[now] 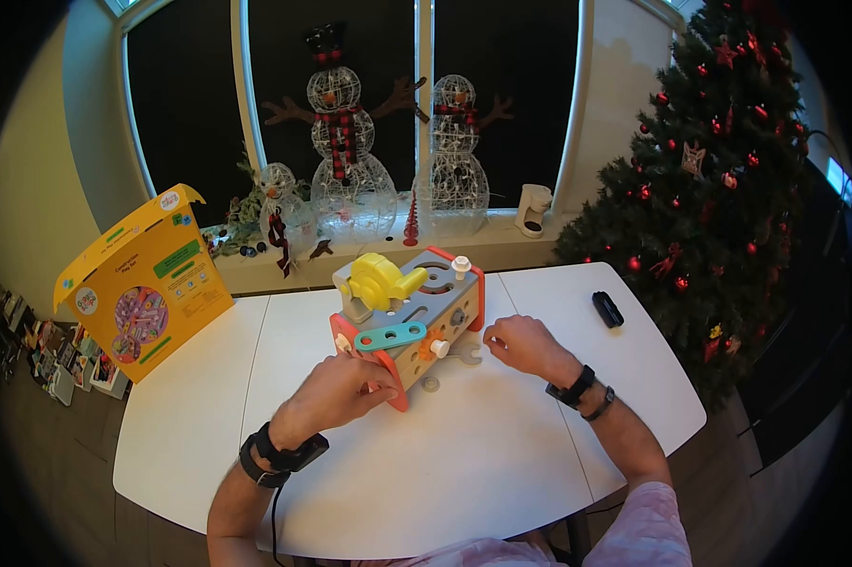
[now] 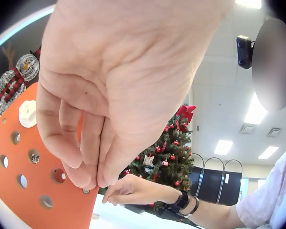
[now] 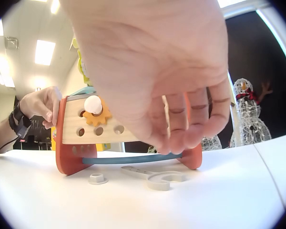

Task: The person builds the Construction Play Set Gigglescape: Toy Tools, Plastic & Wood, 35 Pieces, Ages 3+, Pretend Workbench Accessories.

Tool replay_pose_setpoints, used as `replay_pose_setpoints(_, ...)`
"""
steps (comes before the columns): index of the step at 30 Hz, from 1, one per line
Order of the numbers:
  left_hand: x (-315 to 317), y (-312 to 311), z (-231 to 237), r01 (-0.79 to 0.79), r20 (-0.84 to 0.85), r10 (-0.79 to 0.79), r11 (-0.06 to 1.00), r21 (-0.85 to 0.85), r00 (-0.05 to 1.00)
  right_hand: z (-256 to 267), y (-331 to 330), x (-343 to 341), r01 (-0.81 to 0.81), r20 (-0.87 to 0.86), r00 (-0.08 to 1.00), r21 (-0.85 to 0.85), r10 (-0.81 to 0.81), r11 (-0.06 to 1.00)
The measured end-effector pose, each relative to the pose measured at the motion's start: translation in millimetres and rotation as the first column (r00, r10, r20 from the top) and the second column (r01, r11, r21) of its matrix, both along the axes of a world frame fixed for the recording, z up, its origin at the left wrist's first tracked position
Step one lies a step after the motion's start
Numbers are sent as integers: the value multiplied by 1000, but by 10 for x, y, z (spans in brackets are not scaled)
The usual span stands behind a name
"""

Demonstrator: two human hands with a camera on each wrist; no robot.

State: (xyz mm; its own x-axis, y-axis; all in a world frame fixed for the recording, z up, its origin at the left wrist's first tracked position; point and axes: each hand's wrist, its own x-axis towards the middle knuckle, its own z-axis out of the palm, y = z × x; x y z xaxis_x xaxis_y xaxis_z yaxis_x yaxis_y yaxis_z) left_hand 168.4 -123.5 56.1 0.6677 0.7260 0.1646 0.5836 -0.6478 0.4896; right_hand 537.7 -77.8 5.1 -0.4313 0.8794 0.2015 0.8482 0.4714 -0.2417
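A wooden toy workbench [image 1: 412, 321] with red-orange end panels stands on the white table. My left hand [image 1: 345, 392] pinches the near edge of its left end panel [image 2: 38, 167], thumb and fingertips together there. Beside the right end, my right hand [image 1: 530, 345] hangs with loosely bent fingers and holds nothing. The front board carries an orange gear [image 3: 96, 116] with a white bolt [image 3: 92, 103] in it. On top are a yellow toy saw-like piece [image 1: 378, 282] and a teal strip with holes [image 1: 390, 335]. A grey wrench [image 3: 157, 179] and a grey nut [image 3: 98, 179] lie before the workbench.
A yellow toy box [image 1: 152, 283] stands at the table's left. Near the right edge lies a small black object [image 1: 607, 310]. Beyond the table are wire snowmen [image 1: 350, 170] on the sill and a Christmas tree [image 1: 690, 189]. A cable trails from the left wrist.
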Motion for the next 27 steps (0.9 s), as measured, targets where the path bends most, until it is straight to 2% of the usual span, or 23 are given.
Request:
replay_pose_setpoints(1, 3, 0, 1, 0, -7, 0, 1000, -5, 1000, -4, 27, 6, 107, 45, 993, 72, -110, 992)
replay_pose_setpoints(2, 8, -8, 11, 1, -8, -1, 1000, -5, 1000, 2, 62, 7, 108, 44, 993, 72, -111, 992)
replay_pose_setpoints(4, 19, -26, 44, -14, -14, 14, 1000, -14, 1000, 28, 138, 2, 245, 37, 968, 92, -249, 965)
replay_pose_setpoints(8, 15, -17, 28, -12, -12, 12, 1000, -6, 1000, 19, 247, -3, 268, -63, 963, 85, -263, 960)
replay_pose_setpoints(10, 12, -13, 30, -7, -22, 7, 1000, -12, 1000, 32, 300, -43, 264, -110, 959, 0, -262, 965)
replay_pose_setpoints(17, 16, -18, 40, -5, -19, 5, 1000, -20, 1000, -85, 420, -42, 268, -146, 953, 9, -264, 963)
replay_pose_setpoints(22, 9, 8, 0, 14, 10, -13, 1000, -21, 1000, -168, 503, 0, 222, -173, 964, 101, -202, 970)
replay_pose_setpoints(27, 10, 11, -13, 17, 8, -17, 1000, -2, 1000, -103, 476, -35, 244, -167, 958, 58, -232, 968)
